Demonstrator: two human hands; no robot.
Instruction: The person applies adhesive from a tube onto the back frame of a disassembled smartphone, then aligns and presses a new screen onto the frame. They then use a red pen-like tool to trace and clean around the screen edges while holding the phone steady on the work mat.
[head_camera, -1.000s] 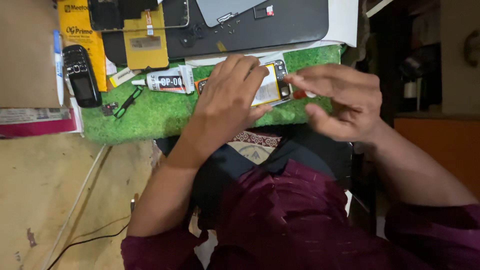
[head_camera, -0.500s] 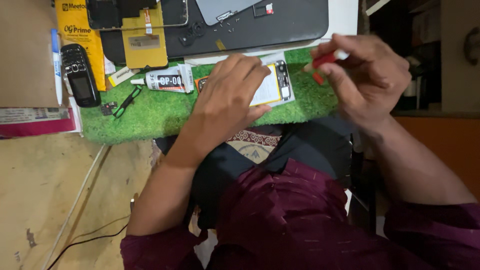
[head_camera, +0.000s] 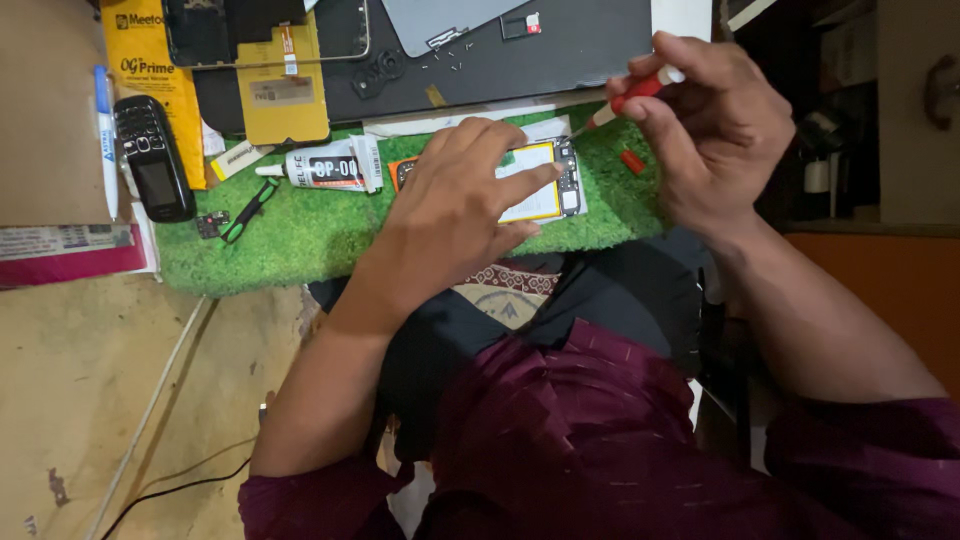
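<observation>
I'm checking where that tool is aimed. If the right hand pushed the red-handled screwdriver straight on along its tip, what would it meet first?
Most likely the opened phone on the green mat: the screwdriver in the right hand points down-left at its top edge, near the left hand. Height above it is unclear.

The green mat (head_camera: 330, 240) has open grass along its near edge, between the glue tube (head_camera: 325, 168) and the edge, wide enough for a hand to pass. The left hand (head_camera: 460, 200) lies flat over the opened phone (head_camera: 545, 180) and blocks the mat's middle. To the right, the right hand (head_camera: 715, 130) with the red screwdriver (head_camera: 625, 98) hangs over the far corner, a small red cap (head_camera: 632, 161) below it. The black keypad phone (head_camera: 153, 158), green tweezers (head_camera: 245, 208) and yellow box (head_camera: 150, 70) crowd the left end.
</observation>
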